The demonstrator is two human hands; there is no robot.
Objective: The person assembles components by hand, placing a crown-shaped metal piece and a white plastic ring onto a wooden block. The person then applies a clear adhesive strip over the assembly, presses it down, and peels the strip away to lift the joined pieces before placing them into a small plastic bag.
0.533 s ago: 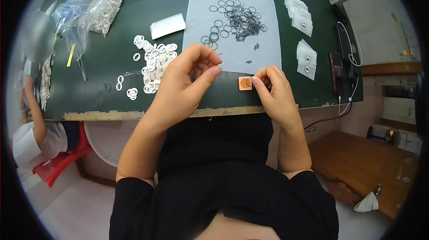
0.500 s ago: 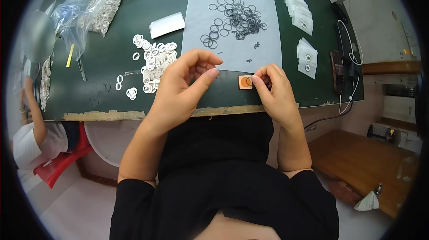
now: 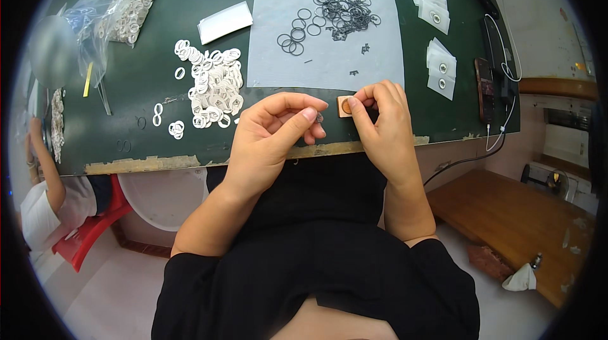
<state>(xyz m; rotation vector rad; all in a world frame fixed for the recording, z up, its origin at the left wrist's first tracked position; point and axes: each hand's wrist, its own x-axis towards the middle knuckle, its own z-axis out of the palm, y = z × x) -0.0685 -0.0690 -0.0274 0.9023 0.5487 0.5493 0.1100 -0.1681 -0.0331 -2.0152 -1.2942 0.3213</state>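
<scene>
Over the table's near edge, my left hand (image 3: 269, 134) is closed in a pinch on a small dark piece (image 3: 318, 117), too small to name. Just right of it lies a small orange-tan square block (image 3: 342, 112) with a thin dark ring (image 3: 344, 106) over its face. My right hand (image 3: 385, 128) has its thumb and forefinger pinched at the ring's right side, against the block. The fingers hide part of both. Beyond the hands, a grey sheet (image 3: 272, 68) bears a heap of black rings (image 3: 345, 11) and a few small loose dark bits (image 3: 354, 73).
White oval rings (image 3: 215, 87) lie heaped on the left, near a stack of white cards (image 3: 225, 22) and a clear bag of rings (image 3: 133, 14). On the right are small packets with rings (image 3: 441, 68), a phone (image 3: 484, 90) and cables. Another person's arm (image 3: 50, 175) shows far left.
My left hand has come down and right, closer to my right hand, and a small dark piece now shows in its fingertips. My right hand stays at the block. The view has shifted slightly.
</scene>
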